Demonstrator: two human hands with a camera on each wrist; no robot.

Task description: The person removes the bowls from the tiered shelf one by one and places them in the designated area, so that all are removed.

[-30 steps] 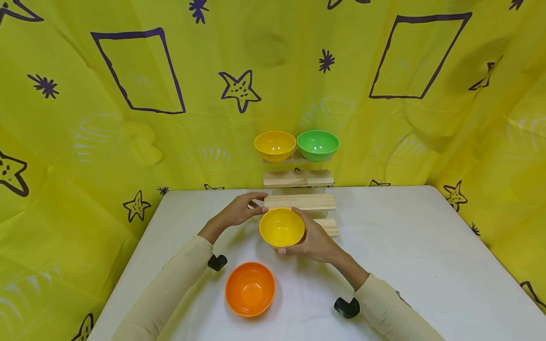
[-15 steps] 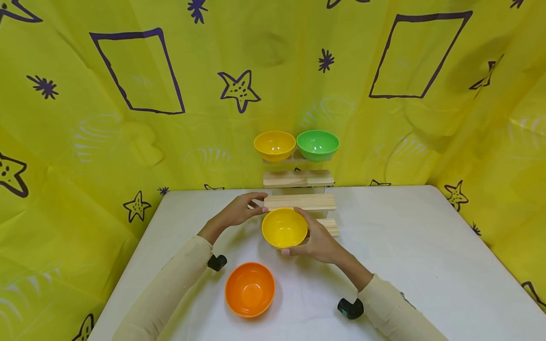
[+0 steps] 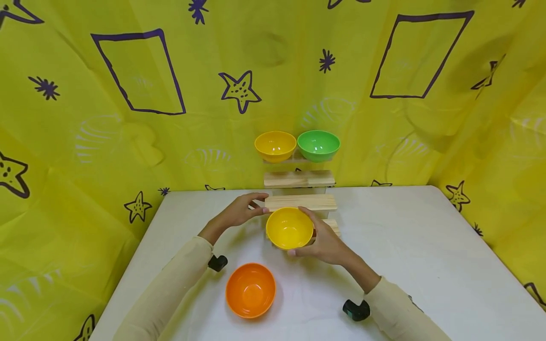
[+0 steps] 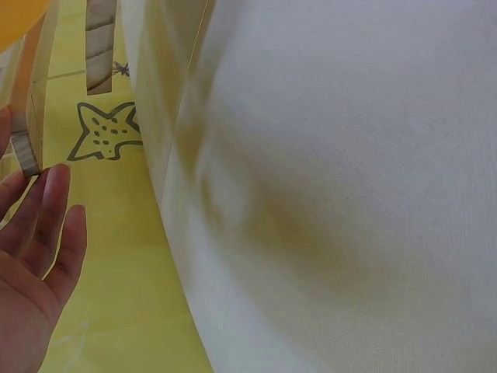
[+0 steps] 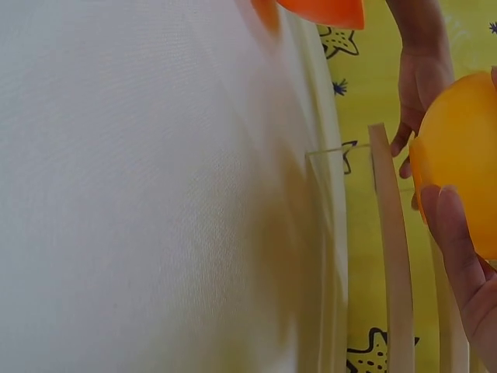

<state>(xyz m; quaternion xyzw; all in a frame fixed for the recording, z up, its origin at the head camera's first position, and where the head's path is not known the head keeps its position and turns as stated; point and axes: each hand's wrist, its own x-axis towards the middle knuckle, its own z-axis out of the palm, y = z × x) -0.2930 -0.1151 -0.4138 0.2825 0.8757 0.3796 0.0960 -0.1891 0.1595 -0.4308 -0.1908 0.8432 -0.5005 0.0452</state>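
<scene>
Fingers of the right hand (image 3: 323,241), some hidden behind the yellow bowl (image 3: 289,228), grip its right side; the bowl partly covers the lowest step of the wooden rack (image 3: 303,202), contact unclear. The left hand (image 3: 237,211) pinches the rack's left end.

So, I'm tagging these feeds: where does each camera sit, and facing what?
Head: on the head, facing forward and down at the yellow bowl and wooden planks; left hand, right hand, sleeves show.
Left wrist: worn there, facing the left hand and white table.
Right wrist: worn there, facing the right hand holding the yellow bowl; left hand beyond.
Shared by head and right wrist: both hands, orange bowl.
</scene>
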